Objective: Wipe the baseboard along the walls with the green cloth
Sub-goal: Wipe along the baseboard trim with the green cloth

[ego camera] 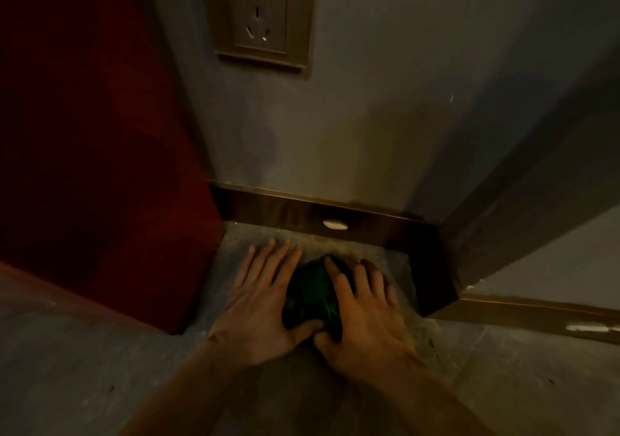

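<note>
Lying bunched on the floor point(100, 351) just in front of the baseboard point(285, 209) is the green cloth point(310, 293) — apart from the board, not touching it. The left hand point(265, 304) rests flat beside the cloth, fingers spread, gripping nothing. The right hand point(362, 315) lies spread over the cloth's other side — pressing, not clenched. Above the baseboard, a wall socket point(260, 22).
</note>
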A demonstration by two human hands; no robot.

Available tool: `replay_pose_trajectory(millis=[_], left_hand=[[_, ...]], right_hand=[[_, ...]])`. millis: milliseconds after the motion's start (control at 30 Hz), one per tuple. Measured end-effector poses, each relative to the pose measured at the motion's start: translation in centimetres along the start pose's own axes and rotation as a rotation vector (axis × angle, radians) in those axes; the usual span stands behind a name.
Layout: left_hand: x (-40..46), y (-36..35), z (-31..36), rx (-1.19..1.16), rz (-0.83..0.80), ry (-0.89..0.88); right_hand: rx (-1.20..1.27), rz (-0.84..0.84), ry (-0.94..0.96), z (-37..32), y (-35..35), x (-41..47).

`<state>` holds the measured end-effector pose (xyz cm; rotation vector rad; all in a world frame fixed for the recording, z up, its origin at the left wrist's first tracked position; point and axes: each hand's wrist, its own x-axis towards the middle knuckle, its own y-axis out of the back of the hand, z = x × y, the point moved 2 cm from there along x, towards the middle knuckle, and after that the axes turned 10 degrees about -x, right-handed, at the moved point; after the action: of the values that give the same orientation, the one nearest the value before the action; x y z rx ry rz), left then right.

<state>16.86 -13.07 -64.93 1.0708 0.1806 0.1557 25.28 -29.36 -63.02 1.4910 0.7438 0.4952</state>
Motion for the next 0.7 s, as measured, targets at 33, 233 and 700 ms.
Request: replay_pose_trajectory(millis=[33,233,700], left_hand=[[0.0,-0.1,-0.5,-0.004,-0.002,0.001],[-0.1,-0.9,-2.3,-0.030,-0.025,0.021],[0.1,-1.5,-2.8,-0.040,-0.030,0.029]], right_hand=[[0.012,-0.021,0.032,0.1,-0.3,0.1],[0.009,-0.065,0.197,0.4,-0.3,1.5],[-0.207,0.050,0.155,-0.7,2.0,2.1]])
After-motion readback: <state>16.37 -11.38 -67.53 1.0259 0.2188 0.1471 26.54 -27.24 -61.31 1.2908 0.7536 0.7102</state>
